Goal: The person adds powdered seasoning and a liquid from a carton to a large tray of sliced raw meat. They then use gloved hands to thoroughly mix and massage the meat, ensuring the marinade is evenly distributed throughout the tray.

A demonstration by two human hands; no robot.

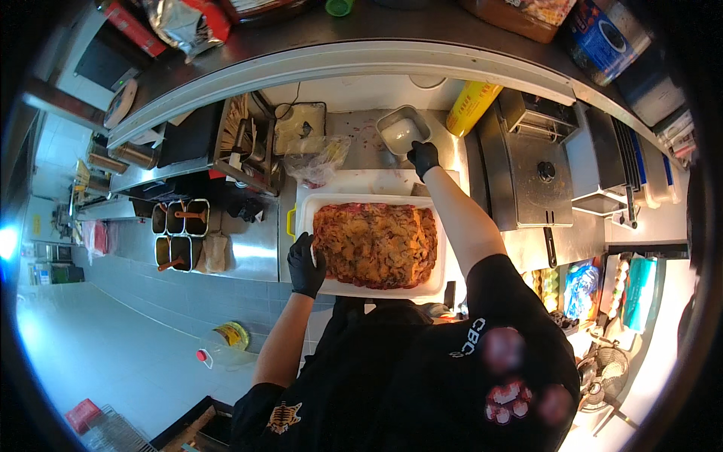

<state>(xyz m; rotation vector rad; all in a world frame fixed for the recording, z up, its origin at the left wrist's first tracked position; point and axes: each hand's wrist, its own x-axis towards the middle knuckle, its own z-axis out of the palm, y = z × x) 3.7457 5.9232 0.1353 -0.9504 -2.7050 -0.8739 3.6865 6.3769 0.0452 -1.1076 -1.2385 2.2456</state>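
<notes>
A white plastic tray [373, 292] in front of me holds a large slab of seasoned, layered raw-looking meat [373, 246]. My left hand [306, 264], in a black glove, rests on the tray's left rim with the fingers by the meat's edge. My right hand [423, 157], also black-gloved, is at the near right rim of a small metal container [385, 125] holding a whitish substance; whether the fingers grip the rim or something in it cannot be told. A white cutting board [361, 181] lies partly under the tray. Left of the container lies a clear plastic bag [322, 157].
A metal shelf [361, 56] crosses above the counter. A yellow cylinder [474, 107] stands behind, on the right, beside a lidded fryer-like steel appliance [531, 186]. At left are sauce containers [182, 257] with orange-handled utensils; a large clear bottle [223, 347] stands on the floor.
</notes>
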